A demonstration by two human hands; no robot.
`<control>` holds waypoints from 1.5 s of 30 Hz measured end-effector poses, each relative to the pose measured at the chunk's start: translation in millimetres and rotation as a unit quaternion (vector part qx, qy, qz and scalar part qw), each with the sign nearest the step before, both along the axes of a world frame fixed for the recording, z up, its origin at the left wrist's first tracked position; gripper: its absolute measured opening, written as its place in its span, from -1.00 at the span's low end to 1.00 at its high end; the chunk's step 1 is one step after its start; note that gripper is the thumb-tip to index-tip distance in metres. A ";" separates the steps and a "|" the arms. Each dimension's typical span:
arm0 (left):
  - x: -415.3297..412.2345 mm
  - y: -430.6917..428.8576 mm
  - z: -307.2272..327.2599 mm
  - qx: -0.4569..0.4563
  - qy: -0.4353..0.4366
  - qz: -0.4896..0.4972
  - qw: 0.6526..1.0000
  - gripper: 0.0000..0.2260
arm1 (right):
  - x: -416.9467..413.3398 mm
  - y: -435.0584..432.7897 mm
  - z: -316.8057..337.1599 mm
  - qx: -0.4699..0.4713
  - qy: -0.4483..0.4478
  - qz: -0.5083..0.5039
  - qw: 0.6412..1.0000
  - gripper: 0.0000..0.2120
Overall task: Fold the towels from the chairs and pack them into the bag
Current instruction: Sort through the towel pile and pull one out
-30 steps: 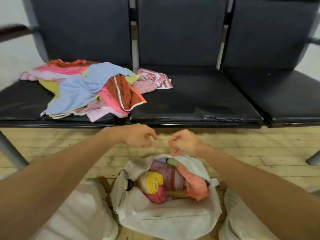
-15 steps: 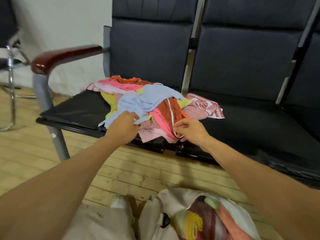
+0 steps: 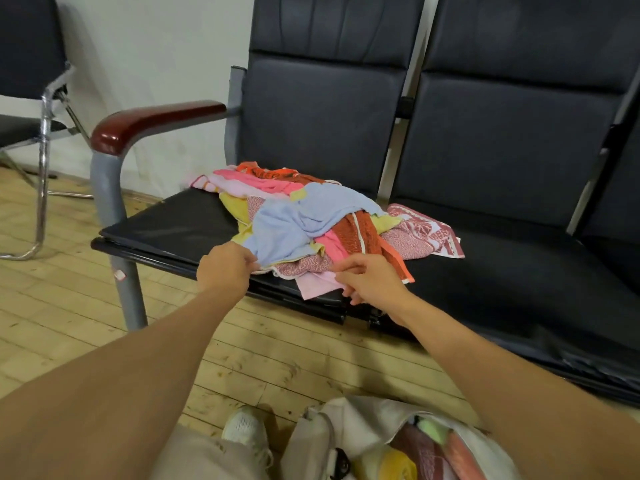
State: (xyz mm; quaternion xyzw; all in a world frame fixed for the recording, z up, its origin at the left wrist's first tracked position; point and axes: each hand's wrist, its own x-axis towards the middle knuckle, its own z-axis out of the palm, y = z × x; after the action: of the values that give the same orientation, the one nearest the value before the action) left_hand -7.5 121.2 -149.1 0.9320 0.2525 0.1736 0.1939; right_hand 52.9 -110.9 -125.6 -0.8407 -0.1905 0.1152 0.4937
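In the head view we saw the pile of towels [image 3: 311, 216] lying unfolded on the leftmost seat [image 3: 173, 223] of a row of dark padded chairs, spilling over the seam onto the next seat. A light blue towel [image 3: 287, 233] lay on top, a pale pink towel [image 3: 317, 287] hung over the front edge, and a red patterned towel [image 3: 426, 233] spread flat to the right.

The left hand [image 3: 227, 268] was at the near corner of the light blue towel with its fingers curled in and closed on the cloth. The right hand [image 3: 372, 280] lay just beside it on the pale pink towel, index finger stretched along the hem and the other fingers loosely bent. We could not tell whether it had any hold.

A red-brown armrest [image 3: 149, 121] stood to the left of the pile, and a second chair with a chrome frame [image 3: 41, 161] stood further left on the wooden floor [image 3: 52, 306]. Nothing lay between the hands and the pile.

The white bag [image 3: 360, 420] sat on the floor at the bottom edge, partly covered by the right forearm and cut off by the frame. Rolled towels showed in its mouth, a yellow roll [image 3: 398, 462] among them, though blurred. A white shoe [image 3: 247, 431] showed beside it.
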 end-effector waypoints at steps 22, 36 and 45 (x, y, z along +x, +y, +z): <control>-36.0 -117.3 110.5 -0.404 -0.102 -0.350 0.839 -0.82 | -10.3 -7.8 66.3 0.339 0.305 -0.089 0.885 -0.60; 11.5 -184.5 71.3 -0.376 -0.016 -0.289 0.880 -0.87 | -12.3 -174.1 120.7 0.292 0.137 -0.133 0.937 -0.69; 50.1 -275.8 50.4 -0.053 0.092 -0.390 0.915 -0.70 | -22.1 -280.1 93.8 0.083 0.049 -0.178 0.979 -0.68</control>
State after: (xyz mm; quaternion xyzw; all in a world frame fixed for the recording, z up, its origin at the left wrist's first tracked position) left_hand 42.6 -154.7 -98.7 0.9564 -0.1057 -0.0163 0.2716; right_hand 30.8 -391.0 -31.9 -0.8107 -0.0222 0.0509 0.5828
